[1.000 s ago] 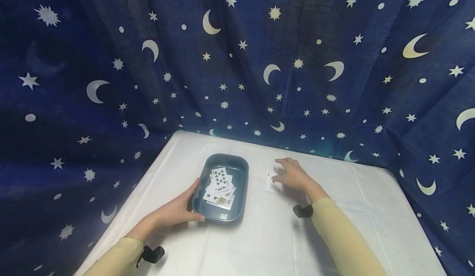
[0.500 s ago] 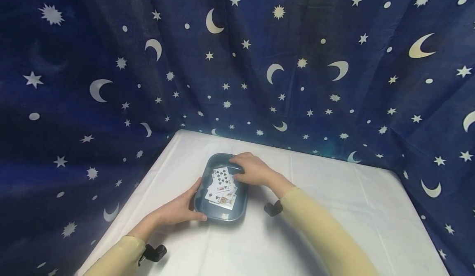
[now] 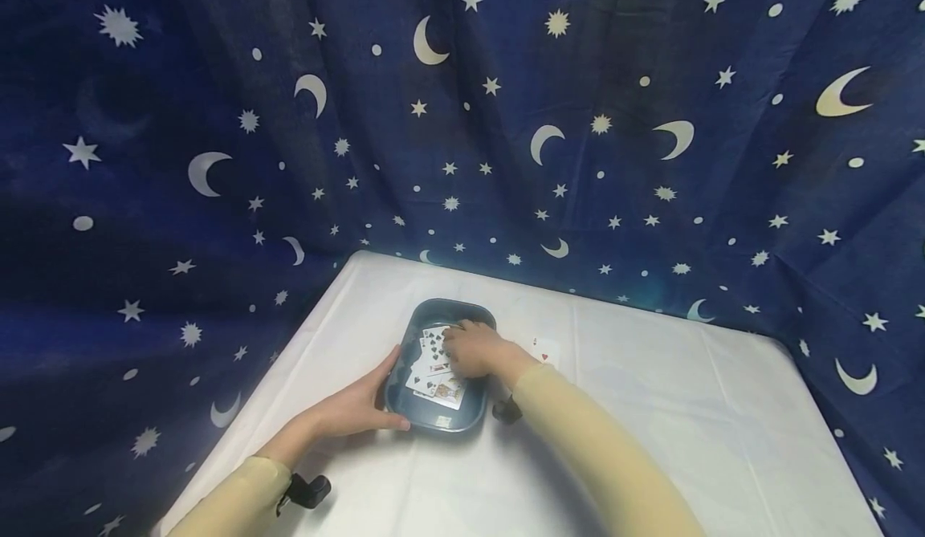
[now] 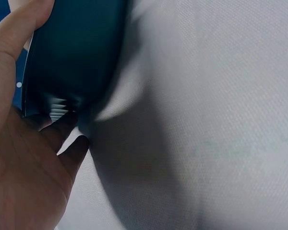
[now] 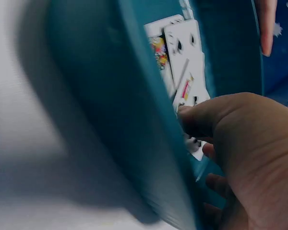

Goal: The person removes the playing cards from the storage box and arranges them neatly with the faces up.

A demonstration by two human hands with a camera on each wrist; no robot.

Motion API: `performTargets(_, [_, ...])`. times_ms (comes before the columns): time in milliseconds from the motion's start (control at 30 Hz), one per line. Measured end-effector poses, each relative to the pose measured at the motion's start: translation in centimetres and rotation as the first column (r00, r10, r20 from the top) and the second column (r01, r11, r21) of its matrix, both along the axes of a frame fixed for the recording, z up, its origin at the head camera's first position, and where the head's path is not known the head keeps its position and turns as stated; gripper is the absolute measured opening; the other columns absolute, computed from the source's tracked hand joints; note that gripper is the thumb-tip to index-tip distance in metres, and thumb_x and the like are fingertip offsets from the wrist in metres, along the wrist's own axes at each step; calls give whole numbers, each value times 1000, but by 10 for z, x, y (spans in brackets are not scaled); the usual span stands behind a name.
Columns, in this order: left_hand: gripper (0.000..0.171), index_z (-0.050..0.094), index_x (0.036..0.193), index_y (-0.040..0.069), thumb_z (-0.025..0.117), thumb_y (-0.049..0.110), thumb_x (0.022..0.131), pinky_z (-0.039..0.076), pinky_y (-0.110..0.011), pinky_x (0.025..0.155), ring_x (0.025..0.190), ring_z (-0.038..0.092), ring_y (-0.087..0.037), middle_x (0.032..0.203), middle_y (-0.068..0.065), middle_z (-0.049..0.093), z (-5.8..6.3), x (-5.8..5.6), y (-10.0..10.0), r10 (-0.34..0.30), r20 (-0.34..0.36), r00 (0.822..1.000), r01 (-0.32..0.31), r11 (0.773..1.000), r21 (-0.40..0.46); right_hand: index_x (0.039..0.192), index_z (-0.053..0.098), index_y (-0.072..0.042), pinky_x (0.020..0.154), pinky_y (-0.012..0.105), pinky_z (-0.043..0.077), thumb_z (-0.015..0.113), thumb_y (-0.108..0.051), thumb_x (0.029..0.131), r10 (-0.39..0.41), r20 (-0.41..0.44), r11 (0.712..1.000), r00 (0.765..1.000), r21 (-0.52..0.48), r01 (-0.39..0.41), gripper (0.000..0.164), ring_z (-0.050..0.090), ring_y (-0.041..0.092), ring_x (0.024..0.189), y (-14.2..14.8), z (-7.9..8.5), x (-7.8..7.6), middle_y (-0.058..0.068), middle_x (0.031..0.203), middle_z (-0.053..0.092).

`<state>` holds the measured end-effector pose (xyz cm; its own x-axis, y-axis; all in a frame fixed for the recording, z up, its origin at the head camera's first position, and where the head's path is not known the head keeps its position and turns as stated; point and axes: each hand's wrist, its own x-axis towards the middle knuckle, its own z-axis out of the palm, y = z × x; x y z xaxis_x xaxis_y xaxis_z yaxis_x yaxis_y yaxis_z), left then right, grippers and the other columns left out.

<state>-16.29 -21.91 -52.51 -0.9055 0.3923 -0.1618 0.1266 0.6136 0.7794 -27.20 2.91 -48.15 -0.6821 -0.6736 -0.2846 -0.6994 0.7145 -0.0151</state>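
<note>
A blue-green rectangular tray stands on the white cloth, with a loose heap of playing cards, spades and face cards, on its floor. My left hand grips the tray's left side; in the left wrist view the thumb lies at the rim and the fingers against the outer wall. Reaching over the right rim, my right hand has its fingers curled down at the heap's right edge. The right wrist view shows its thumb pinching at a playing card; the fingertips are partly hidden.
On the table, right of the tray, lies a card with a red heart, partly behind the right forearm. Dark blue curtains with moons and stars hang beyond the table's back and left edges.
My right hand has moved left from over the table card, across the tray's right rim, and down onto the heap. The left hand keeps its hold on the tray.
</note>
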Motion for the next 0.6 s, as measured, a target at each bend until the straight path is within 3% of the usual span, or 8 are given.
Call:
performTargets(167, [133, -3, 166, 15, 88, 53, 76, 18, -51, 123, 155, 13, -30, 171, -7, 4, 0, 0, 0, -7, -8, 1000, 7, 1000, -1, 152, 51, -20, 121, 51, 27, 64, -39, 94, 25, 24, 999, 999, 43, -26, 62, 33, 31, 150, 1, -2, 12, 0, 159, 44])
performTargets(300, [132, -3, 166, 15, 88, 52, 76, 17, -51, 123, 155, 13, -30, 171, -7, 4, 1, 1, 0, -9, -7, 1000, 9, 1000, 3, 146, 58, -20, 119, 48, 33, 70, -49, 88, 72, 10, 996, 997, 61, -72, 66, 44, 26, 140, 1, 0, 22, -1, 151, 52])
performTargets(433, [131, -2, 166, 15, 88, 51, 77, 17, -51, 123, 155, 13, -30, 171, -6, 4, 1, 1, -1, -11, -9, 1000, 11, 1000, 8, 144, 60, -22, 116, 45, 38, 69, -54, 89, 118, -3, 990, 993, 76, -118, 64, 48, 21, 135, 3, 0, 30, -4, 147, 55])
performTargets(600, [131, -3, 166, 16, 88, 50, 77, 17, -50, 123, 155, 12, -29, 171, -7, 4, 1, 0, 0, -11, -5, 1000, 11, 1000, 8, 141, 63, -22, 113, 45, 42, 70, -56, 89, 105, -34, 995, 994, 5, -105, 62, 51, 21, 129, 5, -5, 29, -2, 141, 59])
